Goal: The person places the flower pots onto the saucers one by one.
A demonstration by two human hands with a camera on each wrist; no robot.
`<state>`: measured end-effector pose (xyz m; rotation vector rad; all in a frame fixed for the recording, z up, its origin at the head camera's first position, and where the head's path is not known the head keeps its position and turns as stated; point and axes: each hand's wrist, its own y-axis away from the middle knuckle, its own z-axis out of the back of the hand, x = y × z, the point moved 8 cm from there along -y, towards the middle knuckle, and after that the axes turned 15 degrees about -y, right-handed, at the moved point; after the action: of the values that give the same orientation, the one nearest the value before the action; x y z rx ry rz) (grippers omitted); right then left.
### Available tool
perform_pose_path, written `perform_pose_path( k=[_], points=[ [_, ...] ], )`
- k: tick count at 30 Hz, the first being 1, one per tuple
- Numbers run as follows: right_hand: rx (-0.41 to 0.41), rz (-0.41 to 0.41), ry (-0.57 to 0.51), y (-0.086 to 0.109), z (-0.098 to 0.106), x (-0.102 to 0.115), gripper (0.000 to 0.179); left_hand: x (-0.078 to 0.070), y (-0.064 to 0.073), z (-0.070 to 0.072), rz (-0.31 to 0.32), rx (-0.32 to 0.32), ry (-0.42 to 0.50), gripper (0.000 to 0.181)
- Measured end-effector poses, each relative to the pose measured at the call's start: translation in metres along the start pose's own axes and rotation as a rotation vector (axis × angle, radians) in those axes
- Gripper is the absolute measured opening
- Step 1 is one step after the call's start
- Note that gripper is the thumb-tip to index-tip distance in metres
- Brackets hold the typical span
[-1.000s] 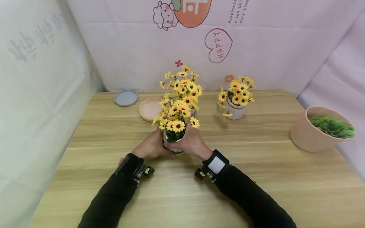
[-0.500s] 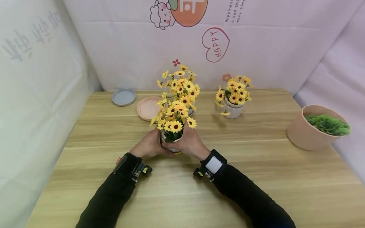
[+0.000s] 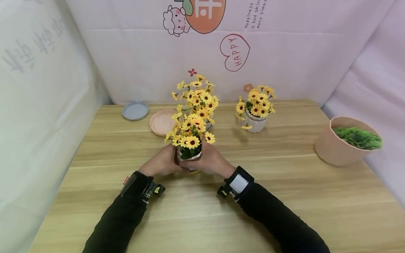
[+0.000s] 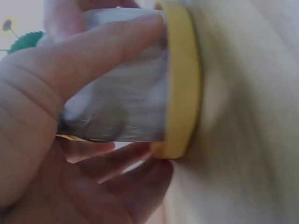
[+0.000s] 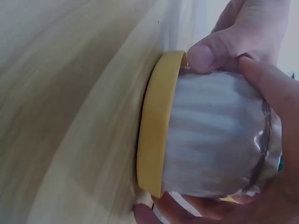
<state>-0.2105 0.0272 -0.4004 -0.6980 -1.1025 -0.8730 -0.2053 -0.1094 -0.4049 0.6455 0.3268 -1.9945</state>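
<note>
Closest in, two bare hands curl round a glossy white fluted pot, thumbs and fingers bearing on its sides; take it as the dial's centre, with twelve at the printed cloth. The left hand (image 3: pixel 163 161) sits at nine o'clock, the right hand (image 3: pixel 212 161) at three. Beneath the pot (image 5: pixel 212 135), a shallow yellow saucer (image 5: pixel 156 123) rings its base, low against the pale wooden table (image 3: pixel 184 227); whether its whole underside touches the wood I cannot tell. Yellow dark-centred flowers (image 3: pixel 190 139) rise from the pot.

Judging by this, the step in hand is seating pot in saucer, and it looks nearly done. The next move calls for even downward pressure, a check that the base lies level inside the rim, then an easy release that leaves the stems alone.

Farther off, a round pink saucer (image 3: pixel 162 123) lies towards eleven and a blue-grey saucer (image 3: pixel 135 111) at ten. More yellow blooms (image 3: pixel 202 98) stand at twelve, their base mostly hidden; a second white flowerpot (image 3: pixel 255 124) is at two.
</note>
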Motion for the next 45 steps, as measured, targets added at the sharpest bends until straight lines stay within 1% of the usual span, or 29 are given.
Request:
perform_pose_path(
  k=[3,6,8,10,12,14,16,19,23,26,28,30,33,37,41,43,45],
  points=[
    [0.034,0.021,0.025,0.003,0.002,0.001,0.103,-0.006,0.002,0.003,0.007,-0.004,-0.048,0.102],
    [0.047,0.039,0.056,0.008,0.004,0.003,0.104,-0.016,0.003,0.002,-0.02,-0.002,-0.114,0.093],
    [0.05,0.045,0.078,0.012,0.005,0.003,0.106,-0.024,0.004,0.0,-0.044,-0.006,-0.166,0.079],
    [0.055,0.052,0.096,0.017,0.006,0.004,0.106,-0.03,0.004,-0.002,-0.062,-0.01,-0.21,0.058],
    [0.059,0.061,0.112,0.022,0.007,0.005,0.109,-0.035,0.005,-0.005,-0.072,-0.008,-0.231,0.04],
    [0.06,0.059,0.145,0.027,0.009,0.005,0.112,-0.04,0.006,-0.008,-0.087,-0.007,-0.239,0.032],
    [0.058,0.046,0.173,0.032,0.011,0.005,0.114,-0.045,0.007,-0.011,-0.094,-0.004,-0.232,0.034],
    [0.062,0.024,0.218,0.04,0.014,0.003,0.113,-0.05,0.008,-0.016,-0.093,0.007,-0.221,0.04],
    [0.065,0.013,0.257,0.049,0.016,0.002,0.115,-0.056,0.01,-0.023,-0.081,0.014,-0.198,0.057],
    [0.047,0.025,0.292,0.054,0.018,0.003,0.117,-0.061,0.01,-0.026,-0.077,-0.005,-0.177,0.076],
    [0.029,0.03,0.322,0.057,0.02,0.004,0.113,-0.064,0.01,-0.028,-0.064,-0.012,-0.163,0.081],
    [0.013,0.025,0.341,0.061,0.022,0.005,0.107,-0.067,0.009,-0.031,-0.047,-0.014,-0.155,0.083],
    [-0.004,0.006,0.361,0.066,0.026,0.007,0.106,-0.072,0.008,-0.034,-0.045,-0.02,-0.148,0.078],
    [-0.013,0.0,0.369,0.073,0.032,0.01,0.109,-0.081,0.004,-0.037,-0.081,-0.027,-0.153,0.071],
    [-0.017,0.003,0.361,0.079,0.036,0.01,0.109,-0.087,-0.001,-0.04,-0.095,0.0,-0.141,0.075],
    [-0.017,0.016,0.359,0.08,0.037,0.012,0.111,-0.089,-0.003,-0.041,-0.089,0.005,-0.144,0.078],
    [-0.017,0.019,0.364,0.081,0.038,0.013,0.11,-0.089,-0.005,-0.042,-0.064,0.008,-0.158,0.078]
  ],
)
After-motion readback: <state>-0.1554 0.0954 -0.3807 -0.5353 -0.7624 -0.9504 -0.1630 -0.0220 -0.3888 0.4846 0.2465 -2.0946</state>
